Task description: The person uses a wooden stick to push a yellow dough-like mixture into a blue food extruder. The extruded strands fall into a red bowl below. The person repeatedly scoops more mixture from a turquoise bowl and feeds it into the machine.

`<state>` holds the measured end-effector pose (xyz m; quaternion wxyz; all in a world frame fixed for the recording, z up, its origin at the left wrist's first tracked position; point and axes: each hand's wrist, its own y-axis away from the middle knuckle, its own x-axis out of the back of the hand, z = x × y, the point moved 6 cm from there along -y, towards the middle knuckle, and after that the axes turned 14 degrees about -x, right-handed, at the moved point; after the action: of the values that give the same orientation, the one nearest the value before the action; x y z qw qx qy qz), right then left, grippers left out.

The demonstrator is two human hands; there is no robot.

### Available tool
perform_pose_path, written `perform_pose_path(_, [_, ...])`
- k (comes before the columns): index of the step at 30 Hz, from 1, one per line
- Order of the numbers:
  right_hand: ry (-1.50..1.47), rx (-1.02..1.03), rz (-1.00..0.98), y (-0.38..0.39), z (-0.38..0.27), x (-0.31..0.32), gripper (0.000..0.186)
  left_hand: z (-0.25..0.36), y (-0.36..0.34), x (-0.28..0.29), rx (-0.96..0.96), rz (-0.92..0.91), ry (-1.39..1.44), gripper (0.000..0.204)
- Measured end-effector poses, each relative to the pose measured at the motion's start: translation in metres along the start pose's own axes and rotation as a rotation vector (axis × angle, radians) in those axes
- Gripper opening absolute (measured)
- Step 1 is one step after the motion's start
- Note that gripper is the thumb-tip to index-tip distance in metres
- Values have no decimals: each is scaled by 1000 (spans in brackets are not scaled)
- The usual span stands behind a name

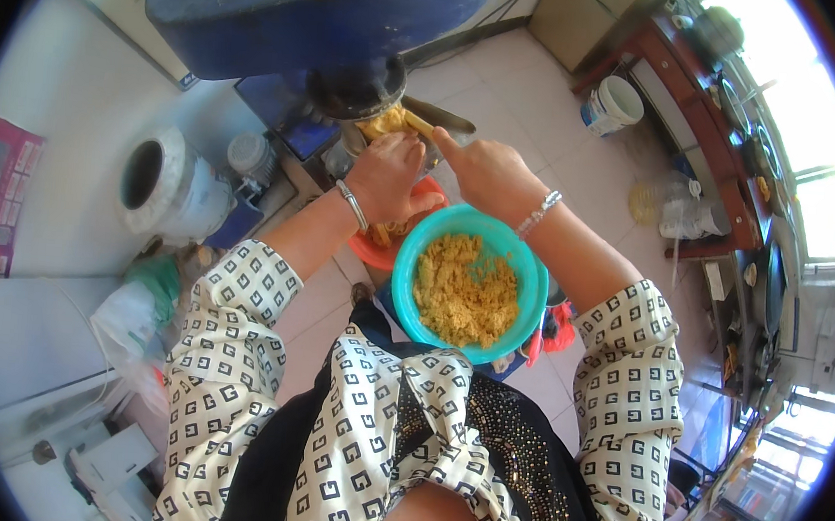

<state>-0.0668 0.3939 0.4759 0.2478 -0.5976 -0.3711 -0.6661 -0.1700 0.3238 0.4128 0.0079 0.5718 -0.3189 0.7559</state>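
Observation:
A blue machine (308, 21) stands in front of me, with a dark round outlet (357, 90) below its housing. Yellow dough-like material (384, 123) sits at the outlet's mouth. My left hand (383, 176) lies against that material, fingers stretched and thumb apart. In my right hand (489, 176) is the end of a pale yellow stick-like piece (417, 122) that reaches to the outlet; its kind is unclear. Below my wrists, a turquoise bowl (399, 293) holds crumbly yellow material (467, 291). An orange-red basin (375, 251), partly hidden by my left arm, holds some brownish pieces.
A white bucket (614, 105) stands on the tiled floor at the far right. Red-brown shelving (677, 75) with pots and pans runs along the right. At left are a white drum (176, 186), a motor (251, 155) and plastic bags (133, 318).

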Motion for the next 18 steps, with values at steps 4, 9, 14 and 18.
perform_pose_path(4, [-24,-87,-20,26,25,11,66,3,6,-23,-22,130,-98,71])
perform_pose_path(9, [-35,-15,55,23,17,-3,64,14,1,-17,-71,220,-128,70])
perform_pose_path(14, [-42,25,84,5,15,-23,67,17,-8,-15,-45,141,-43,57])
perform_pose_path(18, [-23,15,66,-1,12,-25,65,11,-8,-19,-21,104,-38,58])
